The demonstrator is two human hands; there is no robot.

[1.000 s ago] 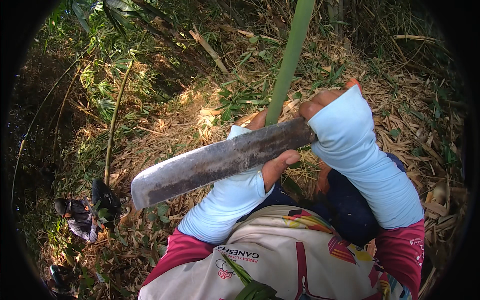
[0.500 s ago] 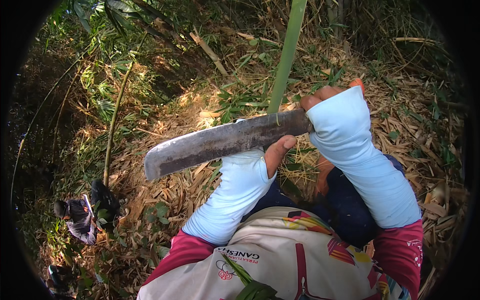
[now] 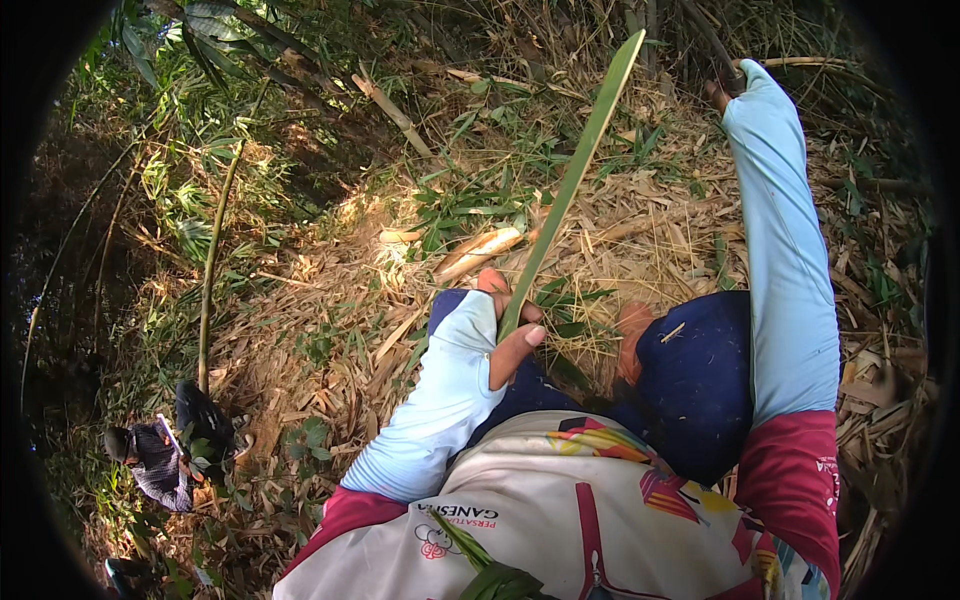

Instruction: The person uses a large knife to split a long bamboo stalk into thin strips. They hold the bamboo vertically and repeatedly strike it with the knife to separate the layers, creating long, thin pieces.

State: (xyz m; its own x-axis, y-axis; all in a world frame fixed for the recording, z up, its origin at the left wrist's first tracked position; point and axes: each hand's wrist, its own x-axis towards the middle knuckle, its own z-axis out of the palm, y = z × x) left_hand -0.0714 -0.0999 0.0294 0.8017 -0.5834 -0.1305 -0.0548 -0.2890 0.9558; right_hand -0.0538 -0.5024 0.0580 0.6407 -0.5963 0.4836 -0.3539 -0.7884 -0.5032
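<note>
My left hand (image 3: 512, 335) is closed around the lower end of a long flat green strip (image 3: 568, 195). The strip slants up and to the right, with a pale edge along one side; whether it is split bamboo or leaf I cannot tell. Far out at the upper right, my right hand (image 3: 722, 94) grips a machete (image 3: 708, 32). Its dark blade shows nearly edge-on and points away, well apart from the strip. Most of the right fingers are hidden by the light blue sleeve.
Dry leaves and chips (image 3: 640, 255) cover the ground, with a pale wood piece (image 3: 480, 252) beyond my left hand. A thin bamboo pole (image 3: 215, 250) rises at the left, near another person (image 3: 160, 465). A cut stump (image 3: 395, 115) leans farther back.
The machete has swung from across the strip near my left hand to the far upper right with my right hand. The strip's upper end has come into view.
</note>
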